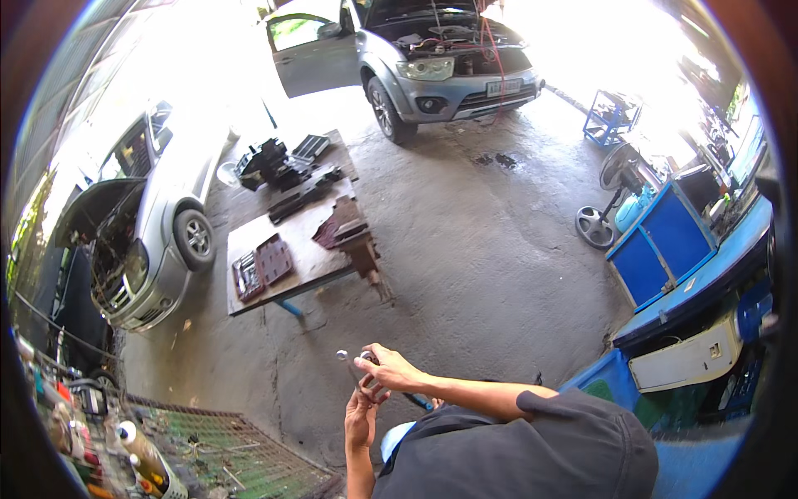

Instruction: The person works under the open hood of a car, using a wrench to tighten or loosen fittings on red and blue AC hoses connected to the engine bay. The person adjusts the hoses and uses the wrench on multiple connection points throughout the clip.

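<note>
Two-handed handling of a wrench [342,355], held in the air off the near edge of the bench [312,268]. Left hand [361,413]: closed on its shank. Right hand [394,371]: fingers curled at bright metal; whether clamped, I cannot tell. Step, presumably: turning or sorting the tool; the next move calls for a steady left grip.

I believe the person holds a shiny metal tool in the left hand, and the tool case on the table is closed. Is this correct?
Not fully: the tool case on the table is open, with small metal pieces inside, as the head view shows. The left hand does hold a shiny metal tool.
</note>
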{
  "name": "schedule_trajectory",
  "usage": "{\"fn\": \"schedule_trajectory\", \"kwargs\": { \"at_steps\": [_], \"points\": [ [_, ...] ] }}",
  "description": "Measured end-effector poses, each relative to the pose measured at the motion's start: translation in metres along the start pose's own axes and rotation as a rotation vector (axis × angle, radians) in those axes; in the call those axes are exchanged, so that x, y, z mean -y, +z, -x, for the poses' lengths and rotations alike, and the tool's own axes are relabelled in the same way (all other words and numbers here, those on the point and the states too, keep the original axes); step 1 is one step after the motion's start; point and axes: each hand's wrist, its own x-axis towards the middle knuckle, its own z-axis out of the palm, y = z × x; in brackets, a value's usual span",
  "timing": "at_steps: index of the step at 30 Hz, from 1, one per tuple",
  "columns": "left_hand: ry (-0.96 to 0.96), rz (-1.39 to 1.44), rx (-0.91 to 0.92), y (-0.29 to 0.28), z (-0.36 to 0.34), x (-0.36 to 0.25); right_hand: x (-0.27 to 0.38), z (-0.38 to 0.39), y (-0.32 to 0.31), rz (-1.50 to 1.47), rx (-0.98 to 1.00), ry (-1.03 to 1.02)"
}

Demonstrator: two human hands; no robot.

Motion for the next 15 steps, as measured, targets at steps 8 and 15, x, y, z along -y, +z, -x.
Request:
{"fn": "schedule_trajectory", "kwargs": {
  "at_steps": [8,15],
  "points": [
    [-0.222,-0.208,0.056,0.082,-0.183,0.024,-0.018,-0.051,-0.148,-0.577,-0.328,0.046],
    [-0.312,-0.344,0.283,0.124,-0.401,0.035,-0.034,-0.149,-0.299,-0.581,-0.409,-0.091]
  ]
}}
